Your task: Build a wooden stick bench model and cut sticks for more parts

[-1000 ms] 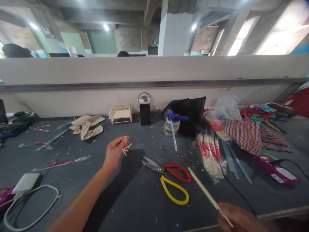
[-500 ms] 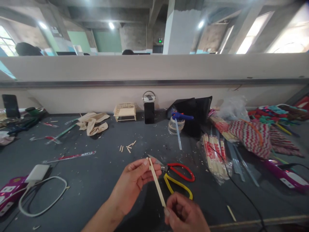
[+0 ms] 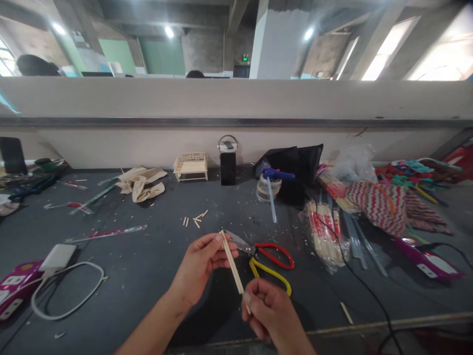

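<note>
We hold the thin wooden sticks (image 3: pixel 232 264) slanting above the bench (image 3: pixel 148 276): our left hand (image 3: pixel 202 266) pinches the far end, our right hand (image 3: pixel 269 306) grips the near end. Just beside our hands lie the scissors (image 3: pixel 252 249), with red and yellow handles.

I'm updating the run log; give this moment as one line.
left hand: holds sticks near upper end | right hand: grips their lower end | scissors: on table | short pieces: beyond left hand
</note>
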`<state>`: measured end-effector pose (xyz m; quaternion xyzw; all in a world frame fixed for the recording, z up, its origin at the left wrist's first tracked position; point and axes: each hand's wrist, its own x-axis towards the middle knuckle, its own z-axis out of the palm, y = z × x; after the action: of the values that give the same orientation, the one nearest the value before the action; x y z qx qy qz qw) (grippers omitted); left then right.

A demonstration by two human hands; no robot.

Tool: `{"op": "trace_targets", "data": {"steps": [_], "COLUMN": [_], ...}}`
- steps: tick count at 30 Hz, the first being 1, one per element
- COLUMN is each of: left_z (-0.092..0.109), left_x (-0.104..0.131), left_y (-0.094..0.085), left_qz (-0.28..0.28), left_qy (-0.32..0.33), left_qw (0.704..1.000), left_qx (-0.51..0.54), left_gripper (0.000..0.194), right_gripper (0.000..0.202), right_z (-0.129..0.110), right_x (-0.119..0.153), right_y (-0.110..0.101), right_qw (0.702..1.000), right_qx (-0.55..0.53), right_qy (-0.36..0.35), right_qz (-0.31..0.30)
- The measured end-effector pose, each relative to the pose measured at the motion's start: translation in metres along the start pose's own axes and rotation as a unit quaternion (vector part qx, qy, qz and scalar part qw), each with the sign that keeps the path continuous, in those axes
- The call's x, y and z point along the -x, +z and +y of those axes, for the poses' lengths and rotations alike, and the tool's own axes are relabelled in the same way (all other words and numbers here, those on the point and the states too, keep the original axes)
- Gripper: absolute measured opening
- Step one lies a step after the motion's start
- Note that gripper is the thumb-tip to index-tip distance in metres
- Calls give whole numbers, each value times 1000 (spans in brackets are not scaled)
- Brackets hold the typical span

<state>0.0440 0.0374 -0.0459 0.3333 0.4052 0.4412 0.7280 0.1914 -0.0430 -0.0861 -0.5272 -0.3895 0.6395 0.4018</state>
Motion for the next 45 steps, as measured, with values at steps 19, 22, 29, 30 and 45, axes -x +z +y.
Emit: {"op": "trace_targets", "data": {"steps": [19,22,29,30,45], "left_z": [-4,-5,-11,-12,11], "left_x": [-3,-4,-2,-1,-21], "left_y": [-2,-2,2,3,-33], "left_qz": [2,14,21,15,-3], "left_qy": [41,46,32,26,7], "left_qw": [998,998,999,999,996], "left_qx": [-55,-40,-16,-20,-85], "left_gripper": [26,25,27,28,19], "right_gripper": [44,44,45,44,48], "right_z": [-7,-6,-6,-7,-17], "right_x": [-6,-5,-6,-6,-30], "right_y": [4,6,16,17,-91], "right_qw": [999,998,998,998,735], "right_qx": [27,31,29,27,636], "right_qy": [-38,-47,-57,-57,-231], "right_qz": [-9,-6,15,21,45]}}
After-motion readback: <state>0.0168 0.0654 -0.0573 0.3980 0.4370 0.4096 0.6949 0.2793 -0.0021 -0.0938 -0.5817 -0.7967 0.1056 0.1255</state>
